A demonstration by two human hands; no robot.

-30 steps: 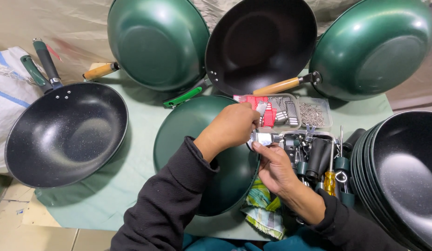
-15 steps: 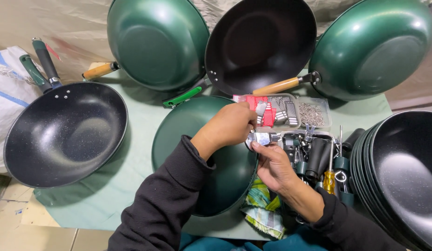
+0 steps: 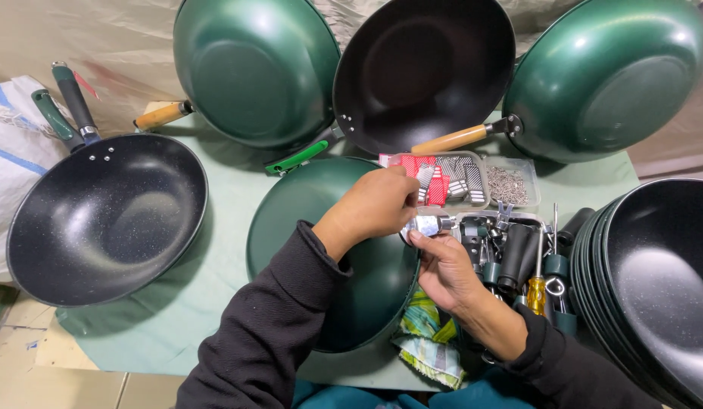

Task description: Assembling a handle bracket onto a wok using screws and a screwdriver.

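Note:
An upturned green wok [image 3: 321, 250] lies bottom-up in front of me on a pale green cloth [image 3: 215, 250]. My left hand [image 3: 374, 203] rests over its right rim, fingers closed around a small silver metal fitting [image 3: 427, 224]. My right hand [image 3: 442, 269] pinches the same fitting from below, thumb and fingers at its end. Just right of both hands sits a tray of black handles and tools [image 3: 518, 254], with a yellow-handled screwdriver [image 3: 537, 286] in it.
Three woks lean at the back: green [image 3: 253, 68], black inside [image 3: 427, 68], green [image 3: 605, 76]. A black wok [image 3: 101, 216] lies at left, a stack of black woks [image 3: 662, 280] at right. Clear boxes hold small red and grey parts [image 3: 438, 178] and screws [image 3: 509, 184]. A patterned rag [image 3: 427, 341] lies underneath.
Both hands stay on the silver fitting at the wok's rim; they have shifted only slightly.

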